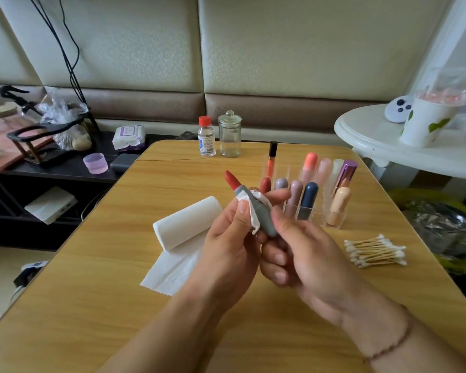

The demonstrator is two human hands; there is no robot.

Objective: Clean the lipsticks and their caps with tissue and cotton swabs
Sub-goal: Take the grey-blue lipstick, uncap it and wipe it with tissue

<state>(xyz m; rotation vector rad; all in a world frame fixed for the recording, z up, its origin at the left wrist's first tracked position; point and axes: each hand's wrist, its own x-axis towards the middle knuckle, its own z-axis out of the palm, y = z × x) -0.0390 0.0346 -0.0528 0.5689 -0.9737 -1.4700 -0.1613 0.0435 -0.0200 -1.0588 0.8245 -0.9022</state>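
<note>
Item 1. Open lipstick [256, 208]: grey tube, red bullet extended and tilted toward the far left, held in the air over the middle of the desk [92, 305]. A small piece of white tissue [253, 215] is wrapped against the tube just below the bullet.

Item 2. Left hand [226, 254]: curled round the tube from the left, thumb pressed onto the tissue so that the paper is pinched against the lipstick.

Item 3. Right hand [301, 254]: closed on the lower end of the tube, forefinger laid along its far side, remaining fingers folded beneath. A thin bracelet is worn at the wrist.

Item 4. Tissue roll [187, 223]: laid on its side left of the hands, a loose length trailed toward the near edge.

Item 5. Cotton swabs [374, 251]: heaped in a bundle near the right edge.

Item 6. Clear acrylic organiser [334, 220]: set toward the far right corner, capped lipsticks stood upright in its compartments; a lip gloss tube [271, 160] is stood at its far left.

Item 7. Small clear bottle with red cap [206, 137] and lidded glass jar [229, 135]: placed side by side at the far edge, centre.

Item 8. Pack of wet wipes [128, 137]: seen on the dark shelf beyond the far left corner.
</note>
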